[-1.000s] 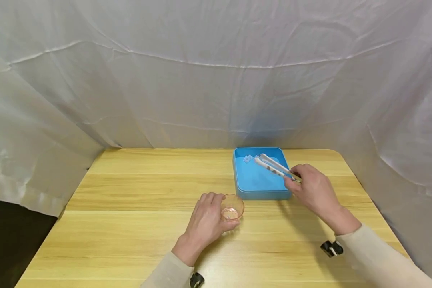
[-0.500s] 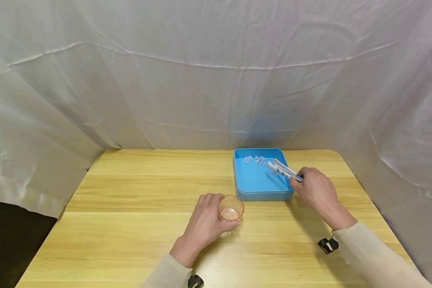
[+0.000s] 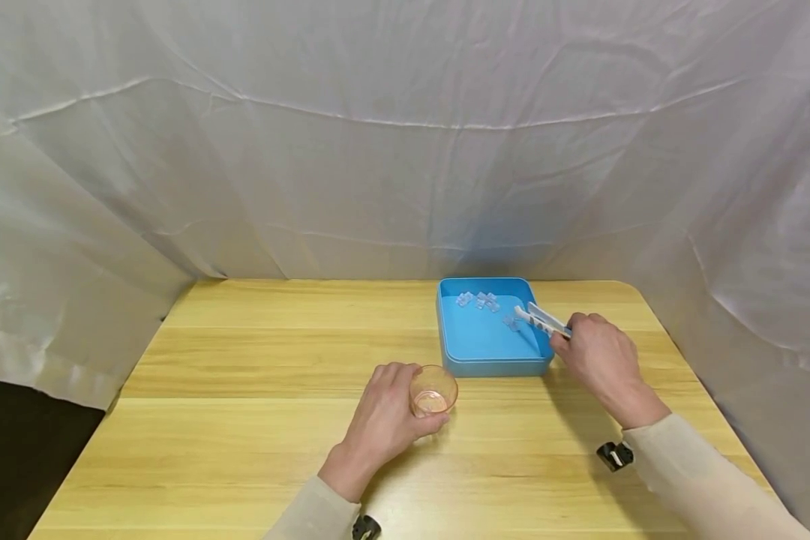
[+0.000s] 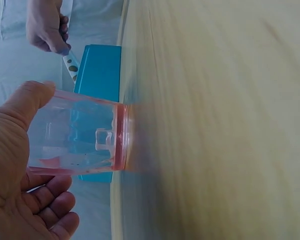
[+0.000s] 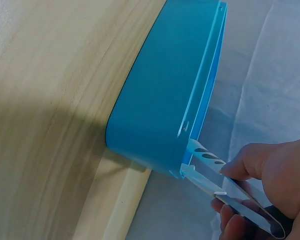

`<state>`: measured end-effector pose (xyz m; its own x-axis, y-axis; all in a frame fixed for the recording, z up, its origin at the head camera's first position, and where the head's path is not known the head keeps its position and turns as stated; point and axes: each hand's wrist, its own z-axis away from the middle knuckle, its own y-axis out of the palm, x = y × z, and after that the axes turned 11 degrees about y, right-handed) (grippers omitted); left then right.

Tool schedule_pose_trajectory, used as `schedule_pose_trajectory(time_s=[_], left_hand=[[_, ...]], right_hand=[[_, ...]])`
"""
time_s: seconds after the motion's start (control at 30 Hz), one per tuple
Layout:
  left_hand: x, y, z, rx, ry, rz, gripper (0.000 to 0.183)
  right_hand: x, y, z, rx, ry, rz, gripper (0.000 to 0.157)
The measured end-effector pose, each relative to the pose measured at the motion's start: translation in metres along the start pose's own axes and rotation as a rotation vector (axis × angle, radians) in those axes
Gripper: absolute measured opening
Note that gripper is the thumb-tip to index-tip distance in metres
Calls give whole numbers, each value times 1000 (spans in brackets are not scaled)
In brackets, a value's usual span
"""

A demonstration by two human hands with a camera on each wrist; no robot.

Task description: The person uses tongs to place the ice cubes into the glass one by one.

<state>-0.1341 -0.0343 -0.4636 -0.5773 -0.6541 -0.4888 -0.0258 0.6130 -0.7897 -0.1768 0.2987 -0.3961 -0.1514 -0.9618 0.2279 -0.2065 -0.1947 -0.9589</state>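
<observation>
My left hand (image 3: 380, 420) grips a clear pinkish-orange cup (image 3: 435, 391) from its left side, thumb at the near side. The cup stands upright on the table; in the left wrist view a small clear cube (image 4: 104, 139) lies at its bottom. White tongs (image 3: 542, 320) are in my right hand (image 3: 601, 364), thumb on one arm and fingers on the other. Their tips reach over the right side of a blue box (image 3: 496, 368), and the right wrist view shows the tong arms (image 5: 208, 186) apart. Several clear cubes (image 3: 486, 301) lie inside the box.
The wooden table (image 3: 256, 450) carries the box near its back edge, with the cup just in front and to the left. A pale grey curtain (image 3: 351, 187) hangs behind and along both sides.
My right hand has drawn the tongs rightward, from above the middle of the box to its right side, uncovering the cubes. My left hand keeps hold of the cup, almost still.
</observation>
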Motion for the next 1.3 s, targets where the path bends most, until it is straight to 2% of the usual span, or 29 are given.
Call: schedule_pose_trajectory(time_s=[0.53, 0.77, 1.1, 1.3], left_hand=[[0, 3, 0, -11, 16, -18, 78], [0, 3, 0, -13, 16, -12, 77], [0, 3, 0, -13, 20, -15, 77], [0, 3, 0, -15, 25, -20, 77]], right_hand=[[10, 10, 3, 84, 1, 67, 32], [10, 16, 4, 65, -12, 56, 30], [10, 22, 5, -16, -71, 49, 29], [10, 22, 6, -17, -77, 52, 29]])
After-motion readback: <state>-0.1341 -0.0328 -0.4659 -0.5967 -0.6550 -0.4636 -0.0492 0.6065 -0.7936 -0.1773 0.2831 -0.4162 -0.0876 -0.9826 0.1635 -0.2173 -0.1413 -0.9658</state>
